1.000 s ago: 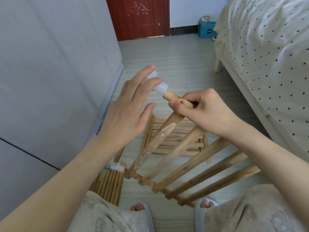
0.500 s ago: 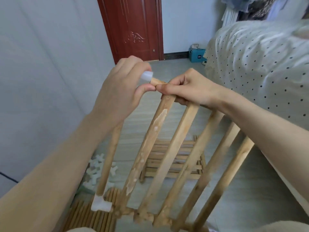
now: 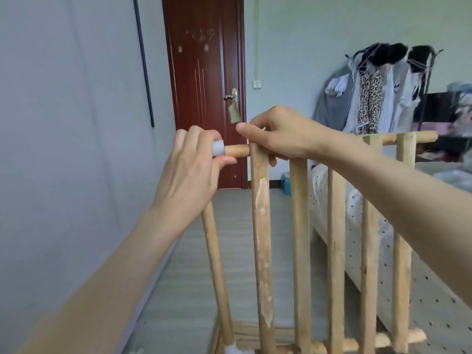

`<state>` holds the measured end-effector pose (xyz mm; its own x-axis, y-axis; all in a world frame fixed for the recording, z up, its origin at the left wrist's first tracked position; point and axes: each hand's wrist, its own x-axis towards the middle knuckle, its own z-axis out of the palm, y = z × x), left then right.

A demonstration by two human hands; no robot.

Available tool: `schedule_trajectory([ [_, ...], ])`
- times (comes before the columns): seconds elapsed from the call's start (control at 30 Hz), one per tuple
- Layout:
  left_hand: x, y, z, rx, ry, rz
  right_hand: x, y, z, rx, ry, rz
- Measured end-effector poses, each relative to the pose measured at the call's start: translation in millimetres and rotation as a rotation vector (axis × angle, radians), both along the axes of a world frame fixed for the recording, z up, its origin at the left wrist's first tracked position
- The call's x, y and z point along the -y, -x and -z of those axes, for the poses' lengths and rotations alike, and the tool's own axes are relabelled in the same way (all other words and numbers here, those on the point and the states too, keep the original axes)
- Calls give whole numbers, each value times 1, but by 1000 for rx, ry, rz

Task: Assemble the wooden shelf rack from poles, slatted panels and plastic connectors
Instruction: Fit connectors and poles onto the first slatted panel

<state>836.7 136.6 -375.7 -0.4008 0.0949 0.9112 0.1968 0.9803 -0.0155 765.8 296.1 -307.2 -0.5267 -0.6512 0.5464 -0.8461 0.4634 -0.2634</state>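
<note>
I see left hand (image 3: 189,175) fingers pinching white plastic connector (image 3: 217,148) on slatted panel (image 3: 301,226) rail end; right hand (image 3: 278,135) grips top rail. Risk: connector cocks (off-axis push), jams; loose pole (image 3: 217,272) topples.

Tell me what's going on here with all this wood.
A person is putting a wooden rack together. The left hand grips a white plastic connector seated on the end of the top rail of a slatted panel, which is held upright. The right hand grips that rail at the first slat. A pole slants below the left hand, beside the panel.
</note>
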Motion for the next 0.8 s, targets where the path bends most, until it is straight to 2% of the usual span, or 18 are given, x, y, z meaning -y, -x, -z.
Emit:
schedule_trajectory([
  [0.13, -5, -21, -20, -3, -16, 8, -8, -26, -8, -379, -100, 142],
  [0.2, -7, -28, -30, 54, -6, 7, -10, -39, -5, -416, -113, 155],
  [0.33, -9, -43, -15, 246, -14, 40, -15, -55, 25, -160, -148, 122],
  [0.5, -19, -71, 87, 518, -46, 110, -27, -77, 138, 296, -208, 60],
  [0.6, -25, -79, 141, 614, -54, 102, -32, -84, 200, 533, -144, 21],
  [0.7, -28, -81, 174, 660, -93, 89, -32, -86, 238, 560, -144, 45],
  [0.8, -34, -86, 203, 720, -140, 62, -29, -90, 264, 465, -190, 134],
])
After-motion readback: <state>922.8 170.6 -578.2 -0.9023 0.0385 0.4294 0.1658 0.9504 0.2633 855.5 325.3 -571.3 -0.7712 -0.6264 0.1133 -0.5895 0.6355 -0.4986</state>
